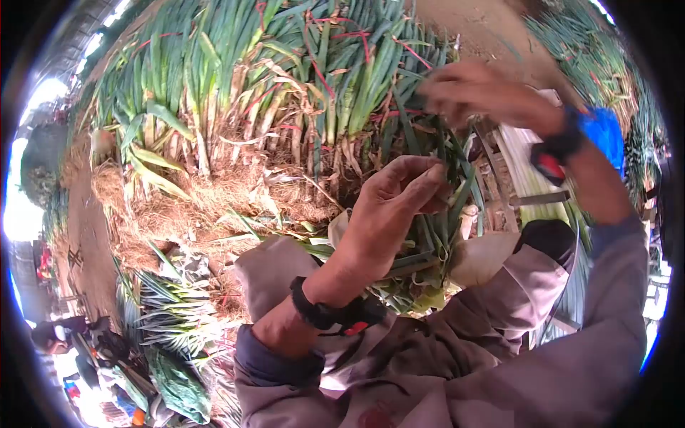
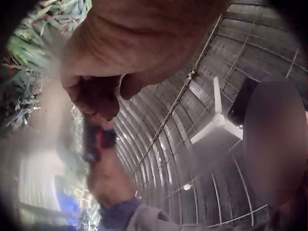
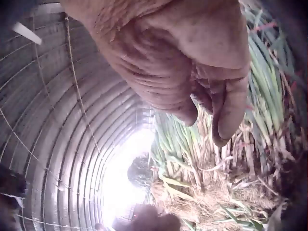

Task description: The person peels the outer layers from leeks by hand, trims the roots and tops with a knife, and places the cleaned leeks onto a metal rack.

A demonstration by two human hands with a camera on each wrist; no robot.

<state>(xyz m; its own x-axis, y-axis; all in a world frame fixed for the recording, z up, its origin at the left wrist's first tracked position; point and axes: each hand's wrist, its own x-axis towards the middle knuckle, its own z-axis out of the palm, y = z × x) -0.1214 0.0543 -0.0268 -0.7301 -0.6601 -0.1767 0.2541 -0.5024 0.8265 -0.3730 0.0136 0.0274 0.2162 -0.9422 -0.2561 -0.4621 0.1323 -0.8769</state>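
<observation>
Left hand (image 2: 137,43): filling the near part of its wrist view; its fingers are curling toward the thumb, and I cannot tell whether anything thin is sitting between the tips.
Right hand (image 3: 187,62): hanging near the left one, fingers bending loosely and, as far as I can see, holding nothing — the head view is showing it blurred.
Loose green leaves (image 1: 432,232): lying between the knees, just below the left hand; the lap is probably serving as a bench, keeping them within reach. They are looking flat and strappy.
Trousers (image 1: 492,289): creasing dully around them.
Pale stalks (image 1: 524,160): resting near the right forearm, smooth and straight.
Bundled stalks (image 1: 342,85): crowding ahead, red ties (image 1: 353,33) binding them — presumably to stop them splaying.
Roots (image 1: 171,217): facing the person, tangling like dry straw.
Roof (image 3: 62,96): curving overhead in ribs.
</observation>
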